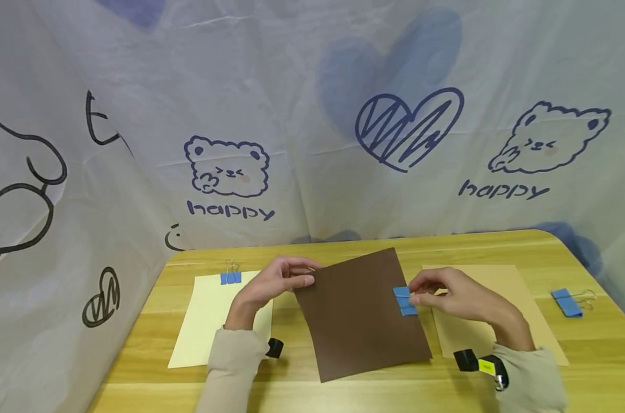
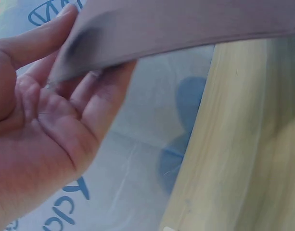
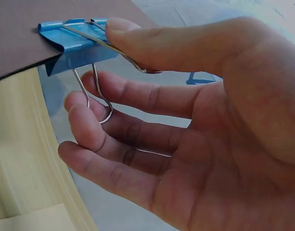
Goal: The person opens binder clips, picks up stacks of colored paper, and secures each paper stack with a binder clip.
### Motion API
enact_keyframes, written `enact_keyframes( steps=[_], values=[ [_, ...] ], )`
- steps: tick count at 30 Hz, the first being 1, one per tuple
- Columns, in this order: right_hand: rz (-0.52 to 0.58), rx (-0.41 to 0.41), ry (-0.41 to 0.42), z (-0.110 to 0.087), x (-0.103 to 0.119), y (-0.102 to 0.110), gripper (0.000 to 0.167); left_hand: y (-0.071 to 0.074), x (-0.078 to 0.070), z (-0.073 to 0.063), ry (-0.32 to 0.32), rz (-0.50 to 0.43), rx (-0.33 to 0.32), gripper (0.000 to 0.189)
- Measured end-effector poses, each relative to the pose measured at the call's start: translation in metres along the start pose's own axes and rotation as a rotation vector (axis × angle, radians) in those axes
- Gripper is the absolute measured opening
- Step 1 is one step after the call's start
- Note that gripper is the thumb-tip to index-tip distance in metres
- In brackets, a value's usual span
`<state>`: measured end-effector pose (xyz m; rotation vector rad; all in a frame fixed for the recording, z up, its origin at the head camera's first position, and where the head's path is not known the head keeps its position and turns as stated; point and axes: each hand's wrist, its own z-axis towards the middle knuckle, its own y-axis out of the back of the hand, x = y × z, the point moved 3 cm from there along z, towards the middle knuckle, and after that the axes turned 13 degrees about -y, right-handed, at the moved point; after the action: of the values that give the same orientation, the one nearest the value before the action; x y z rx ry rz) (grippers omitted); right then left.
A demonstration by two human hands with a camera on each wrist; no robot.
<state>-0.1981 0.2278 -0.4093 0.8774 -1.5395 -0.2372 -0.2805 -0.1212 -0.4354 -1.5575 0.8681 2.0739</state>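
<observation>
Pale cloth (image 1: 291, 74) printed with bears and hearts hangs behind a wooden table (image 1: 374, 396). Held up tilted over its middle, a brown sheet (image 1: 361, 321) has its far left corner between the left hand's (image 1: 273, 281) thumb and fingers, while the right hand (image 1: 449, 292) grips the wire handles of a blue clip (image 1: 405, 302) around the sheet's right edge. Left lies a cream sheet (image 1: 219, 321) with another clip (image 1: 231, 278) at its far edge; right, a tan sheet (image 1: 469, 330) and, farther right, a third clip (image 1: 567, 303).

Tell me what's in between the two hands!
The head view shows dark brown paper between them: the left hand holds its corner, and the right hand pinches the blue binder clip on its other side.
</observation>
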Motion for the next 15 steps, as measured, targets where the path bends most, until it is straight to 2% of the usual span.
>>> enact_keyframes(
  steps=[5, 8, 11, 15],
  values=[
    [0.008, -0.062, 0.004, 0.005, 0.005, -0.004, 0.029, -0.008, -0.007, -0.002, 0.007, 0.072, 0.141, 0.031],
    [0.017, -0.13, 0.003, 0.009, 0.008, -0.006, 0.038, -0.016, -0.009, 0.0, 0.017, 0.087, 0.198, 0.026],
    [0.035, -0.176, 0.005, 0.013, 0.01, -0.011, 0.044, -0.025, -0.01, 0.005, 0.003, 0.082, 0.218, 0.022],
    [0.044, -0.202, 0.023, 0.02, 0.015, -0.019, 0.044, -0.037, -0.009, 0.013, -0.041, 0.081, 0.205, 0.019]
  ],
)
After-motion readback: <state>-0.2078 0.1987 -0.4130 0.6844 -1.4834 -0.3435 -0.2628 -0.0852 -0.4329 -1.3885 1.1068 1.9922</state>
